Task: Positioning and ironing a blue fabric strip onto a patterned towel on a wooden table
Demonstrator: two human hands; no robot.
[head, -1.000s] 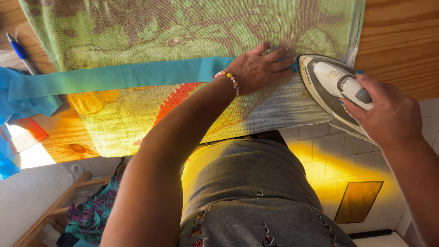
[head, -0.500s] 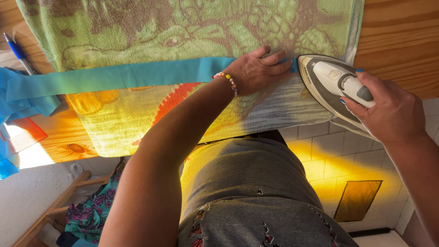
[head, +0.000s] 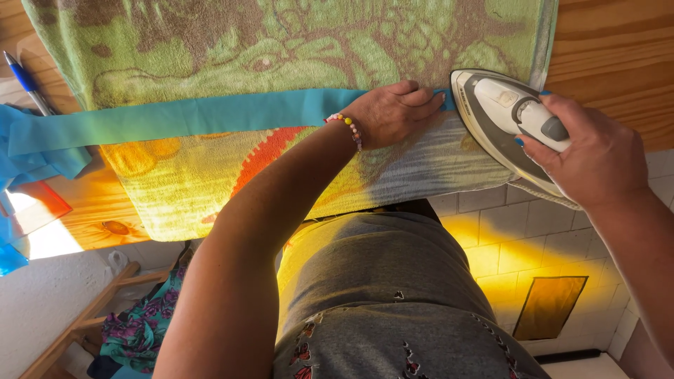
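A patterned green, yellow and orange towel lies spread on a wooden table. A long teal fabric strip runs across it. My left hand, with a beaded bracelet on the wrist, presses flat on the strip's right end, fingers pointing toward the iron. My right hand grips the handle of a white and grey clothes iron, which rests soleplate down on the towel's right edge, its tip close to my left fingertips.
A blue pen lies at the table's left edge beside bunched teal fabric. Below the table edge are white floor tiles, a wooden frame and floral cloth. My grey clothing fills the lower middle.
The iron and my right hand have shifted slightly left toward my left hand. My left hand stays pressed on the strip.
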